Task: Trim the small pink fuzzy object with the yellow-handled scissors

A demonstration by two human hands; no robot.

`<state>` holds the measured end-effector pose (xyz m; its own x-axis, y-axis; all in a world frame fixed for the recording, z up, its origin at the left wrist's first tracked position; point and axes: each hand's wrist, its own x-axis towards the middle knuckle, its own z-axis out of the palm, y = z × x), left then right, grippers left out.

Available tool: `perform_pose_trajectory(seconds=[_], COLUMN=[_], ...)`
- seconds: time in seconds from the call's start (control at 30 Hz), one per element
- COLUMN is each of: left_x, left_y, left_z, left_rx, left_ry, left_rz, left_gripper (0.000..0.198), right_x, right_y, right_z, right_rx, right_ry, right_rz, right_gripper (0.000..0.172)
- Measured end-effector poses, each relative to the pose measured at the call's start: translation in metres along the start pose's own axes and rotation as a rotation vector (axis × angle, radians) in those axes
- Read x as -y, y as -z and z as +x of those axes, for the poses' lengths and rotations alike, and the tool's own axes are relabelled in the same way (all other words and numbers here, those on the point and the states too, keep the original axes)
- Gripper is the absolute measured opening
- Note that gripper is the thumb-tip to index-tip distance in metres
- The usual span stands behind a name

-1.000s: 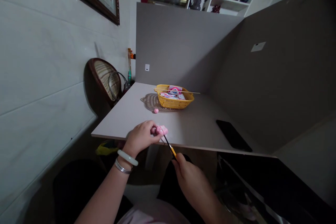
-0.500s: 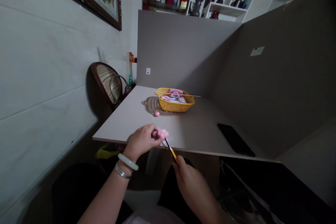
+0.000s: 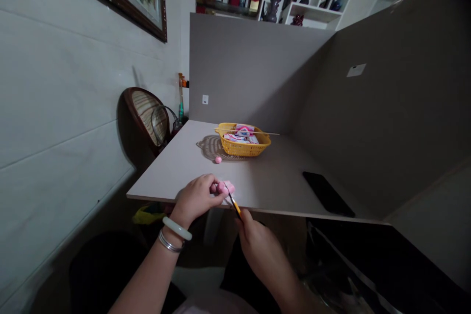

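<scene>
My left hand (image 3: 198, 198) pinches a pink lump (image 3: 225, 188), which looks like modelling clay, at the table's front edge. Fingers and thumb close on its left side. My right hand (image 3: 259, 240) is wrapped round a slim tool (image 3: 237, 206) with a yellow handle and a thin dark end; whether it is a knife or a brush I cannot tell. The tool's dark end touches the top of the lump. A small pink ball (image 3: 218, 160) lies on the table beyond my left hand.
A yellow plastic basket (image 3: 245, 149) with printed packets stands farther back, a thin stick (image 3: 257, 132) across its rim. A flat black object (image 3: 326, 192) lies at the right of the pale table (image 3: 162, 176). Grey panels rise behind and to the right.
The whole view has shifted slightly. My right hand and the tool have moved a little against the pink lump, which stays in my left hand.
</scene>
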<state>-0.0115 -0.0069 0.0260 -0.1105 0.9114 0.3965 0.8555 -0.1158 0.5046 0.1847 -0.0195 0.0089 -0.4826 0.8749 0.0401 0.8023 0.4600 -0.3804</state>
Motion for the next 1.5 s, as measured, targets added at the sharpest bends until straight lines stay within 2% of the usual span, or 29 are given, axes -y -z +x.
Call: perform_pose_trajectory(seconds=[0.17,0.3,0.43,0.57,0.7,0.87,1.0,1.2,1.4,1.5], left_x=[-0.001,0.0,0.0,0.001,0.001,0.001,0.002,0.002,-0.002,-0.004], left_y=[0.001,0.001,0.001,0.0,0.0,0.0,-0.001,-0.001,-0.002,-0.002], left_z=[0.0,0.001,0.001,0.0,0.0,0.002,0.003,0.001,-0.002,-0.004], left_rx=[0.004,0.037,0.017,0.01,0.005,-0.008,0.013,0.031,-0.033,-0.086], left_ry=[0.008,0.008,0.004,-0.01,-0.01,0.003,-0.012,-0.048,-0.094,-0.101], left_rz=[-0.014,-0.042,-0.011,0.001,-0.007,0.006,0.005,-0.004,0.025,0.032], left_gripper=[0.02,0.023,0.025,0.025,0.025,0.029,0.027,0.023,0.018,0.022], right_x=[-0.009,0.005,0.011,-0.003,-0.012,0.001,0.005,0.005,0.006,0.005], right_y=[0.002,0.01,0.01,0.001,-0.001,0.009,0.017,0.016,0.011,0.012], right_z=[-0.016,0.002,0.012,-0.007,-0.021,-0.007,0.0,0.002,0.006,0.003], right_rx=[0.048,-0.004,-0.033,0.015,0.051,0.007,0.007,0.002,-0.016,-0.023], right_ry=[-0.044,0.009,0.027,-0.018,-0.045,0.003,-0.001,-0.005,0.011,0.009], right_rz=[-0.033,-0.13,-0.129,-0.031,-0.045,-0.118,-0.084,-0.103,-0.049,-0.01], right_gripper=[0.021,0.019,0.019,0.02,0.021,0.02,0.018,0.018,0.019,0.017])
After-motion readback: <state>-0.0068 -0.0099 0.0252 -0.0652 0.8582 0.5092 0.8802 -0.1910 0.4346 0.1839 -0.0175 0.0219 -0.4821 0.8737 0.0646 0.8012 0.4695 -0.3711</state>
